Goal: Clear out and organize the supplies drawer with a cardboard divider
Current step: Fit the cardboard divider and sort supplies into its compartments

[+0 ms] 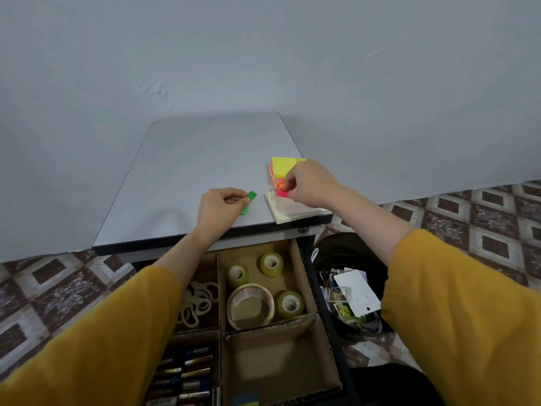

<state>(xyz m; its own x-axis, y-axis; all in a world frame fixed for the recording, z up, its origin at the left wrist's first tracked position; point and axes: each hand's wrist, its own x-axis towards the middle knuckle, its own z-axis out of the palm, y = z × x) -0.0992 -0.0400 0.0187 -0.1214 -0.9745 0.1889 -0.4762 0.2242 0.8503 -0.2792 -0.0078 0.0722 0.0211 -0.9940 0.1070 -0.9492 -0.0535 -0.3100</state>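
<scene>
We record the drawer (pixel 324 303) open beneath the bench (pixel 175 177), with its cardboard divider (pixel 219 288) standing upright. Far right compartment: three small tape rolls (pixel 237 275) and one large tape roll (pixel 251 306), lying flat. Far left: pale rubber bands (pixel 196 303). Near left: batteries (pixel 184 373), side by side. On the bench: a neon sticky-note stack (pixel 282 169). The left hand (pixel 219 208) pinches a green pad (pixel 248 200), and the right hand (pixel 310 183) pinches a pink pad (pixel 282 194).
</scene>
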